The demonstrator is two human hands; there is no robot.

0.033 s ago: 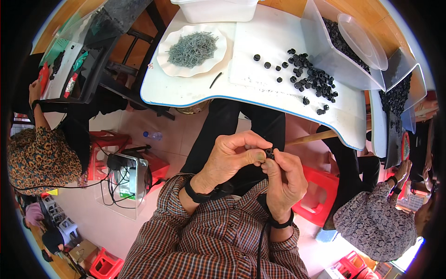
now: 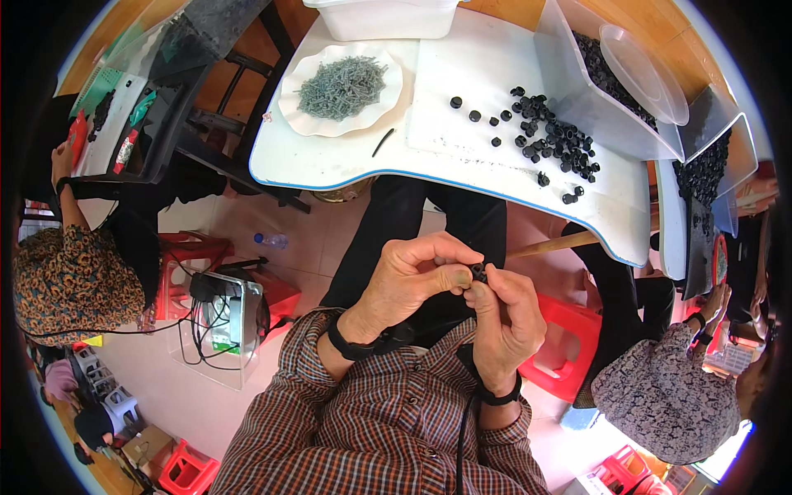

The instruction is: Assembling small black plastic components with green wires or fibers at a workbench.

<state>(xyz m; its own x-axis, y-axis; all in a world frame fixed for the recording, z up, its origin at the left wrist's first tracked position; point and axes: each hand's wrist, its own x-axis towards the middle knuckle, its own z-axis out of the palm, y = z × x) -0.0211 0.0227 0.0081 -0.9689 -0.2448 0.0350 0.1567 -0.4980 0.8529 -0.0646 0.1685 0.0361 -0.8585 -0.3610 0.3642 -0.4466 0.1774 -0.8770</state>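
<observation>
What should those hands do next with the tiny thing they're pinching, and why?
Perhaps turn the small black part slightly between the fingertips, gripping it firmly. The left hand and right hand both pinch it, their fingers hide much of it, and it is over the lap, not the white table, so a slip could drop it.

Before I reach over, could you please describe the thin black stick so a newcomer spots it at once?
On the blue-edged white table, find the wavy plate of grey pieces. The stick lies between it and the near edge, long and thin, unlike the chunky black parts farther right.
</observation>
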